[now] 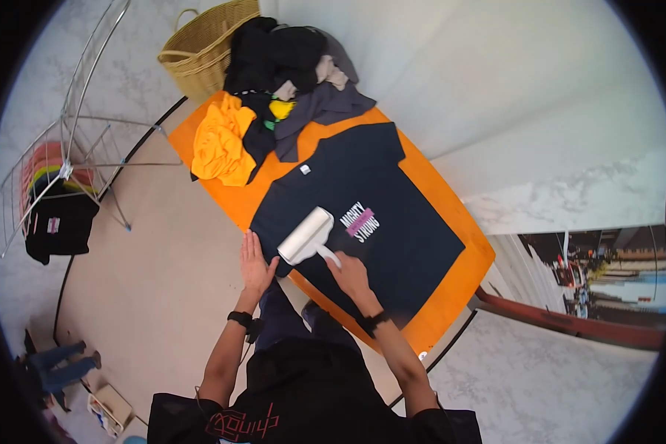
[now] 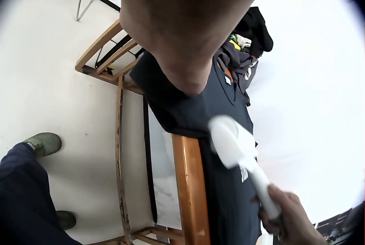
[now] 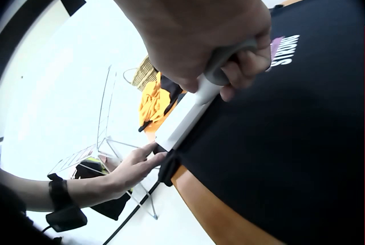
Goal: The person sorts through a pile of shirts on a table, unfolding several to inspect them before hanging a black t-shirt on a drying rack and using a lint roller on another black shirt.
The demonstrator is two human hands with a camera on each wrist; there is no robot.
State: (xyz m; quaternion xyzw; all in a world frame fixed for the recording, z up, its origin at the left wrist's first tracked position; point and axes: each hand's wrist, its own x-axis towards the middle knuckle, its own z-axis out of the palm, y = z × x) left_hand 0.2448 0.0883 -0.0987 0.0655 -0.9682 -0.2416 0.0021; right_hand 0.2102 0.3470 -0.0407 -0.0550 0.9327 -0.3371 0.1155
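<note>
A dark T-shirt [image 1: 414,207] with "MIGHTY STRONG" lettering lies spread out on an orange-topped wooden table [image 1: 475,260]. My right hand [image 1: 353,278] grips the handle of a white lint roller [image 1: 305,236]; in the right wrist view its fingers curl round the grey-white handle. The roller head sits over the shirt's near sleeve side, left of the lettering. My left hand [image 1: 257,268] rests with fingers extended on the sleeve at the table's near edge, its fingertips close to the roller head. In the left wrist view the forearm hides most of that hand.
Orange cloth [image 1: 223,140] and a heap of dark clothes [image 1: 281,63] lie at the table's far end, beside a wicker basket [image 1: 203,59]. A metal drying rack [image 1: 66,170] with hung garments stands at left. A white wall [image 1: 510,96] borders the far side.
</note>
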